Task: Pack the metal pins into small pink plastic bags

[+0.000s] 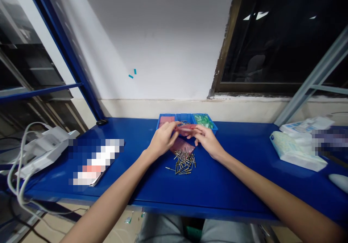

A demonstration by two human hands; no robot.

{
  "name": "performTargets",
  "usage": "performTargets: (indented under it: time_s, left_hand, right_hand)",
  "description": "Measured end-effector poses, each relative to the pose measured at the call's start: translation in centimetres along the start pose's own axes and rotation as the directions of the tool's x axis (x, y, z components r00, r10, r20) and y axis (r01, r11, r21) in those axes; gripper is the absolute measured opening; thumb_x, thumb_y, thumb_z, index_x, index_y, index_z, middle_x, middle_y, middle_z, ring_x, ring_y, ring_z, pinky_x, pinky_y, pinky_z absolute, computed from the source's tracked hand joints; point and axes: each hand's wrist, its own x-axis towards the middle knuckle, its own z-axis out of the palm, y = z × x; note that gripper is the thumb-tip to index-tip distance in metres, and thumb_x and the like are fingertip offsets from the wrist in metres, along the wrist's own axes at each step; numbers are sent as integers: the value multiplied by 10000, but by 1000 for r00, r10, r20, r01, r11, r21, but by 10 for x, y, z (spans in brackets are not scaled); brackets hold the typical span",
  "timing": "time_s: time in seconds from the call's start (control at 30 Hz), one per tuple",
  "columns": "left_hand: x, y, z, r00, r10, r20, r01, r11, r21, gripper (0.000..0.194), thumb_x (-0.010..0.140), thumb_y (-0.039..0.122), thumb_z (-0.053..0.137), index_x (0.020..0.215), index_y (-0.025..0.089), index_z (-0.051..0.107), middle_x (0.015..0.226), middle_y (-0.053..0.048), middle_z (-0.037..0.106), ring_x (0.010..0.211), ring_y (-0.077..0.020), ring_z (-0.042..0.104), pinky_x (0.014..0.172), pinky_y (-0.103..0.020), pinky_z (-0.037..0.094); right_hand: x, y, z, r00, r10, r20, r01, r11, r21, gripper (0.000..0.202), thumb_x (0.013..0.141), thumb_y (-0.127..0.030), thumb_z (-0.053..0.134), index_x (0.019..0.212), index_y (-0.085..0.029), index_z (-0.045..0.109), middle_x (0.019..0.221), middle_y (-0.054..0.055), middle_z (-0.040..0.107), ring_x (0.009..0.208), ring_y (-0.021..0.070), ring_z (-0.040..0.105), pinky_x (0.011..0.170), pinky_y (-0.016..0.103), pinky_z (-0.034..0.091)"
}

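Between my two hands is a small pink plastic bag [186, 128], held up just in front of the blue bins. My left hand [163, 137] pinches its left end with thumb and fingers. At the right end, the fingers of my right hand [208, 141] are closed on the bag's edge. Below the hands another pink plastic bag [182, 146] lies on the blue table [233, 185]. A loose pile of blind rivets [185, 162] lies against its near side, pins pointing in many directions.
Three joined blue bins [214, 129] stand at the back, containing pink bags, metal pieces and green-and-white packets [202, 120]. A blurred-out flat object [100, 161] and a power strip [51, 147] are at left. A tissue pack [296, 152] lies at right.
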Motion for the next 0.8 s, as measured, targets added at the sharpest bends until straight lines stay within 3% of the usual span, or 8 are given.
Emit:
performTargets:
  time_s: [0.13,0.23,0.3,0.43,0.57,0.63,0.8]
  left_hand:
    - [-1,3,4,989,-144,-44,141,987,-71,345,979,294,529,1297,166,492,829,-37,682,713,-176,639,678,-319,534]
    - [-1,6,6,980,-180,-83,166,975,-150,507,949,284,569,1403,166,377,940,-63,699,737,-171,659,702,-313,553]
    - [0,9,6,988,-130,-89,114,980,-161,439,941,264,568,1352,179,442,1087,-100,671,853,-184,671,785,-336,566]
    - [3,18,1,999,44,-8,-45,985,-169,264,928,242,565,1185,187,583,1344,-138,543,1228,-260,554,1032,-453,483]
    - [5,25,-1,991,83,106,-51,958,-282,601,829,375,731,1345,194,481,1458,-162,463,1343,-320,456,1112,-537,401]
    - [5,24,1,987,85,135,-39,949,-313,695,813,408,756,1393,199,435,1435,-161,490,1320,-317,479,1097,-531,419]
    - [2,18,7,998,-13,69,25,982,-185,294,981,249,500,1262,171,539,1178,-132,624,1106,-253,592,963,-463,503]
  right_hand:
    - [-1,0,1,993,-116,-38,105,969,-224,216,897,-375,585,816,-190,663,775,34,661,714,171,581,657,318,453]
    - [-2,1,1,985,-169,-29,151,936,-317,296,908,-373,582,677,-193,624,731,22,621,713,169,560,693,333,456]
    - [-4,1,3,981,-187,-53,160,934,-321,306,892,-377,605,650,-191,616,812,41,621,774,181,575,682,330,476]
    - [-7,-5,4,975,-193,-106,167,961,-219,251,871,-403,637,746,-190,681,1219,109,579,1052,249,592,659,330,534]
    - [-7,-15,0,947,-296,-128,262,938,-227,331,923,-389,569,674,-199,674,1379,89,534,1306,290,470,897,426,516]
    - [-6,-18,-3,933,-342,-112,308,920,-240,317,943,-352,527,712,-210,693,1335,83,574,1313,279,474,1010,467,450]
    - [-5,-15,-2,894,-402,-197,285,850,-443,178,910,-257,552,811,-230,697,944,49,693,1012,250,616,977,491,443]
